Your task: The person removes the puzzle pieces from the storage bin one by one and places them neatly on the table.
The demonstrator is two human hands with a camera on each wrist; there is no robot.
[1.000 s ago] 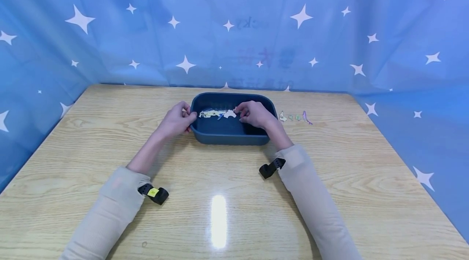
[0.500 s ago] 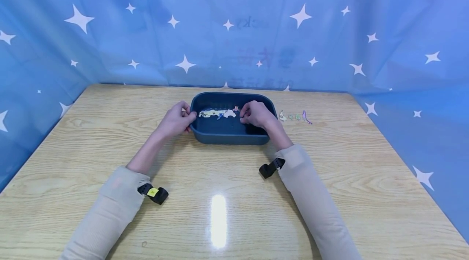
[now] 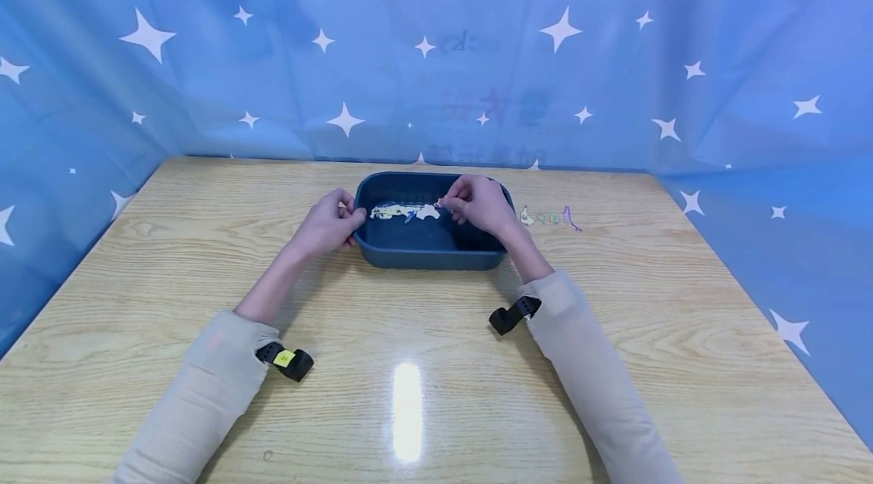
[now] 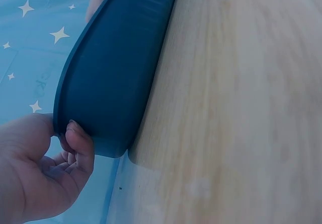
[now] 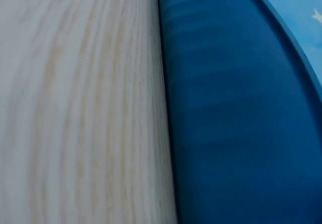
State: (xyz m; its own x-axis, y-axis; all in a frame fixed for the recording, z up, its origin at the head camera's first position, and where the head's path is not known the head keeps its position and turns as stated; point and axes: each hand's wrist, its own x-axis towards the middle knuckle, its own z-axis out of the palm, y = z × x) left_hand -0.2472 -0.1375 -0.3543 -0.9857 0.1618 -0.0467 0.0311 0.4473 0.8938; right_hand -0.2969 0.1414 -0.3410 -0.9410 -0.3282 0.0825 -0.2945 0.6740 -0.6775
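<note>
Cutout (image 3: 439, 204) pinched by right hand (image 3: 476, 204) (wrist angled); left hand (image 3: 332, 220) grips bin (image 3: 430, 260).

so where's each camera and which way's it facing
Head: on the head, facing forward and down at the bin; left hand, right hand, sleeves show.
Left wrist: on that wrist, facing the bin's outer wall; left hand shows, some skin past the bin.
Right wrist: on that wrist, facing the bin's outer wall; no hand shows.
Both wrist views share bin and table.
</note>
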